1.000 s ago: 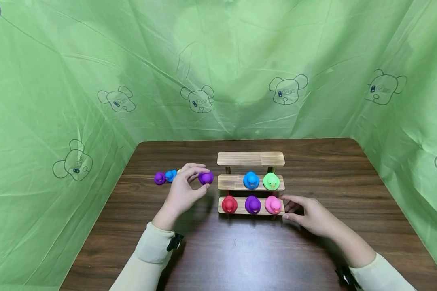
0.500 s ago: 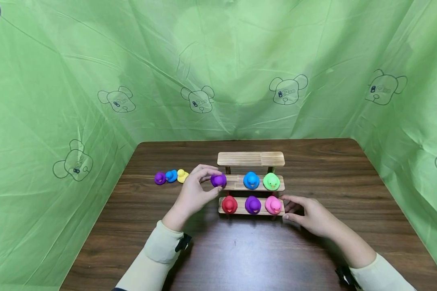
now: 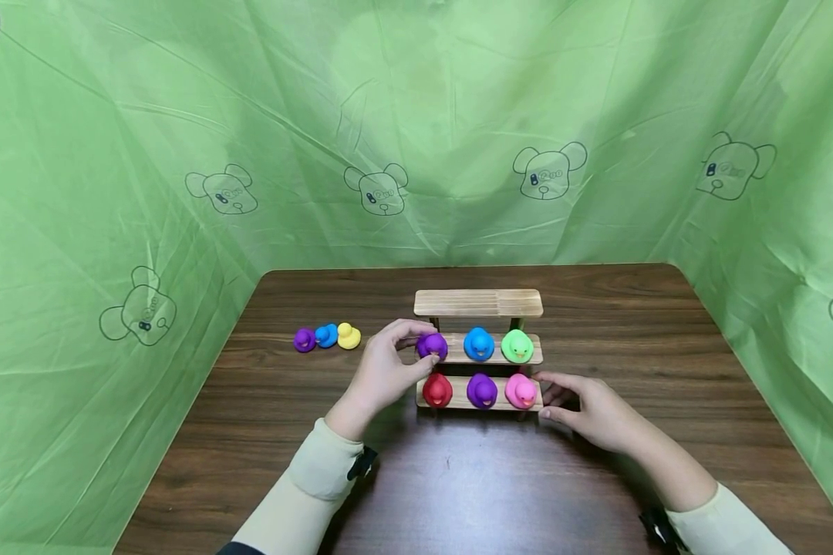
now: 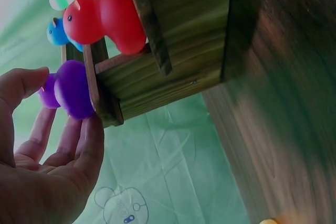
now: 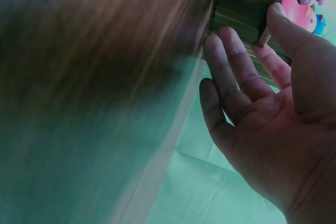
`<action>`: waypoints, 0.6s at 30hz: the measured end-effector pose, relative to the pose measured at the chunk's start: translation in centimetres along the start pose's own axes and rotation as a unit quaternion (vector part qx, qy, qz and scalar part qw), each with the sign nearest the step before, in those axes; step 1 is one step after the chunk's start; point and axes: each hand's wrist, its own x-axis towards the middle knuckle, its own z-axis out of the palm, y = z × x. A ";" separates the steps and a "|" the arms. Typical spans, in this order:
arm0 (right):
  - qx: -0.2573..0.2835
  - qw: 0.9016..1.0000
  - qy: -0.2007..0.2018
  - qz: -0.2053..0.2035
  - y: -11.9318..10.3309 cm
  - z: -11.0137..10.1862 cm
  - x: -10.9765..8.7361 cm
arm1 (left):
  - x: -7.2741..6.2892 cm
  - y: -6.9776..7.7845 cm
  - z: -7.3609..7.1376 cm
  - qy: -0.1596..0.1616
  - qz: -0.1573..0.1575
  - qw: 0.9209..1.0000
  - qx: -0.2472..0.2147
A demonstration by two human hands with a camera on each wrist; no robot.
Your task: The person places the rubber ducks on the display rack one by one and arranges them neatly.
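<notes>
A purple rubber duck is pinched between the thumb and fingers of my left hand, at the left end of the middle shelf. In the left wrist view this duck is right against the shelf's edge. On the same shelf of the three-tier wooden stand sit a blue duck and a green duck. The bottom shelf bears a red duck, another purple duck and a pink duck. My right hand touches the stand's lower right end with loosely bent fingers.
Left of the stand, a small purple duck, a blue duck and a yellow duck stand in a row on the wooden table. Green cloth hangs around the table's back and sides.
My left hand has carried the purple duck rightward from beside the stand to the middle shelf's left end. The yellow duck has come into full view. My right hand has stayed put.
</notes>
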 end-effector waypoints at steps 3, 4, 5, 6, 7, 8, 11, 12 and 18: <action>0.000 1.000 0.000 0.000 0.1 0.0 0.0 | 0.1 -0.1 0.3 -0.005 -0.005 1.000 -0.003; 0.001 1.000 -0.001 0.000 0.1 0.0 0.0 | 0.1 -0.1 0.4 -0.006 -0.005 1.000 -0.004; 0.001 1.000 -0.001 0.000 0.1 0.0 0.0 | 0.1 -0.1 0.5 -0.006 -0.005 1.000 -0.004; 0.000 1.000 0.000 0.000 0.1 0.0 0.0 | 0.1 -0.1 0.6 -0.006 -0.001 1.000 -0.004; 0.000 1.000 -0.001 0.000 0.1 0.0 0.0 | 0.2 -0.1 0.6 -0.005 0.002 1.000 -0.005; 0.000 1.000 0.000 0.000 0.1 0.0 0.0 | 0.2 0.0 0.6 -0.004 0.004 1.000 -0.006; 0.000 1.000 0.000 0.001 0.0 0.0 0.0 | 0.3 0.0 0.8 0.001 0.014 1.000 -0.011; 0.000 1.000 0.000 0.000 0.0 0.0 0.0 | 0.3 0.0 0.8 0.002 0.016 1.000 -0.013; 0.001 1.000 -0.001 0.002 -0.1 0.0 0.0 | 0.4 -0.1 0.9 0.005 0.015 1.000 -0.022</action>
